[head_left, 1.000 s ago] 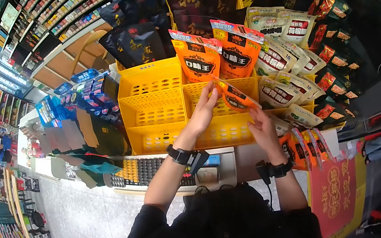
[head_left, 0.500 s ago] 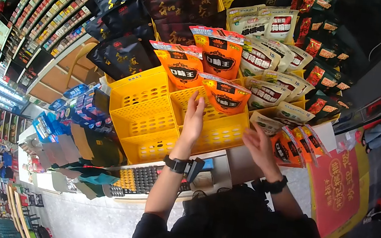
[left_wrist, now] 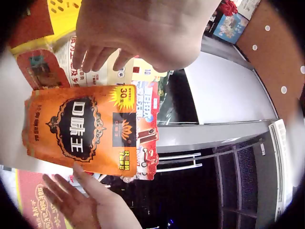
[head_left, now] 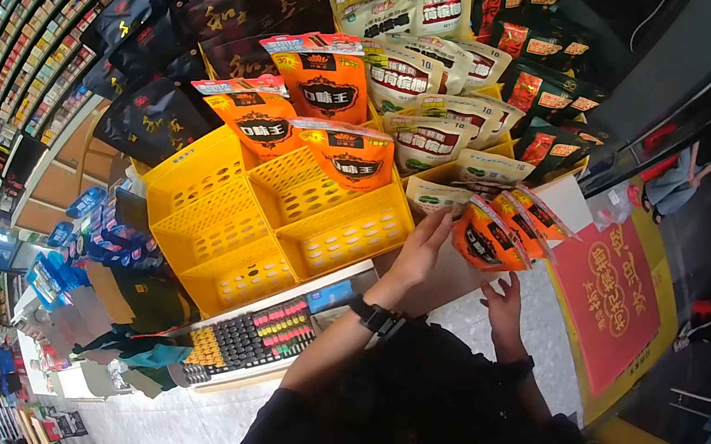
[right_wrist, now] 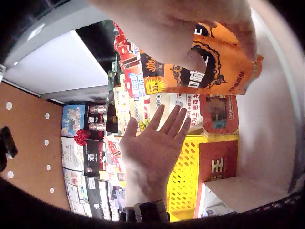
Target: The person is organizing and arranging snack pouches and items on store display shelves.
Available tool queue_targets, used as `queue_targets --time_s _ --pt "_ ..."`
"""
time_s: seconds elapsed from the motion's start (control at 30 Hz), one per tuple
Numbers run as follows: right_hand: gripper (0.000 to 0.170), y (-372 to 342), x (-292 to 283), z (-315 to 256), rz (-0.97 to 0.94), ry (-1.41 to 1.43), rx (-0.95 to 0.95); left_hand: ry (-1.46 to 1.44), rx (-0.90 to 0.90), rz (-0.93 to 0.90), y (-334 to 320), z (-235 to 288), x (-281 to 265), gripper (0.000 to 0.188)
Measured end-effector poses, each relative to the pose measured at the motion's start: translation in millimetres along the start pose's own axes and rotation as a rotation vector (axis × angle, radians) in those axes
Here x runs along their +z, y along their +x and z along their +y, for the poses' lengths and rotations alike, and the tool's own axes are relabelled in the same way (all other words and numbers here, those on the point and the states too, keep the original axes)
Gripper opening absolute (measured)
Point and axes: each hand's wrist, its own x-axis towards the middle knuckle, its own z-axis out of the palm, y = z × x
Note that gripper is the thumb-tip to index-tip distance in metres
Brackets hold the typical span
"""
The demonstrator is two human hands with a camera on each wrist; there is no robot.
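Note:
Several orange pouches [head_left: 487, 235] with red-and-white top strips stand overlapped at the counter's right end. My left hand [head_left: 422, 250] reaches beside their left side, fingers straight and apart from each other in the right wrist view. Close by their lower right edge is my right hand [head_left: 504, 311], its fingers loosely bent and spread. Seen from the left wrist, the front orange pouch [left_wrist: 74, 129] lies between the two hands, with a right fingertip right at its edge. To the left, an orange pouch [head_left: 343, 156] leans in a yellow basket [head_left: 342, 243] before two taller orange ones.
Cream pouches [head_left: 425, 144] fill the neighbouring basket section, with dark green pouches [head_left: 547, 89] behind. Dark navy pouches [head_left: 152, 117] stand at the left. A rack of small coloured packs [head_left: 266, 334] runs along the counter front. A red-and-yellow mat [head_left: 609, 307] lies on the floor at right.
The small orange pouch left my hands and now stands in the yellow basket. Both hands have moved right to the overlapped orange pouches, and the head view has shifted right.

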Motion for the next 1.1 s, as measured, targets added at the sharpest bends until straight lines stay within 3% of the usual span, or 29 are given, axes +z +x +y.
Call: queue_targets --time_s 0.07,0.13,0.17,0.2,0.23,0.27,0.3,0.47,0.6,0.7,0.77,0.83,0.9,1.0,1.1 --pt "0.080 5 -3 0 0.005 0.054 -0.076 -0.015 -0.041 -0.028 12 -8 9 0.069" --pt "0.063 17 -1 15 -0.072 0.105 -0.353 -0.026 -0.081 -0.042 22 -22 17 0.074" --pt "0.063 21 -5 19 -0.086 0.108 -0.357 -0.026 -0.089 -0.091 26 -31 19 0.072" --pt "0.051 25 -11 23 -0.081 -0.035 -0.383 -0.024 -0.098 -0.134 27 -35 16 0.070" --pt "0.040 25 -8 22 -0.078 -0.177 -0.409 -0.016 -0.096 -0.111 20 -15 11 0.070" --pt "0.023 22 -5 22 0.011 -0.134 -0.455 0.059 -0.119 -0.121 9 5 8 0.069" --pt "0.017 20 -5 16 0.054 -0.175 -0.494 0.134 -0.146 -0.132 -1 26 5 0.069" --pt "0.017 -11 -6 -46 -0.035 -0.528 -0.672 0.276 0.187 -0.004 -47 66 -22 0.054" --pt "0.015 -51 23 -115 -0.211 -0.491 -0.812 0.253 0.194 0.052 -84 107 -68 0.061" --pt "0.015 -68 59 -143 -0.328 -0.356 -0.930 0.324 0.357 0.132 -102 136 -99 0.068" --pt "0.012 -68 88 -151 -0.371 -0.283 -0.876 0.285 0.473 0.245 -108 148 -117 0.074" --pt "0.015 -57 119 -159 -0.449 -0.330 -1.041 0.264 0.424 0.343 -115 154 -135 0.077" --pt "0.017 -45 153 -168 -0.476 -0.353 -1.068 0.182 0.396 0.472 -114 147 -153 0.076" --pt "0.015 -15 196 -151 -0.514 -0.368 -1.104 0.042 0.311 0.530 -105 144 -178 0.076" --pt "0.025 -5 226 -145 -0.510 -0.359 -1.140 0.041 0.207 0.573 -90 133 -200 0.076"
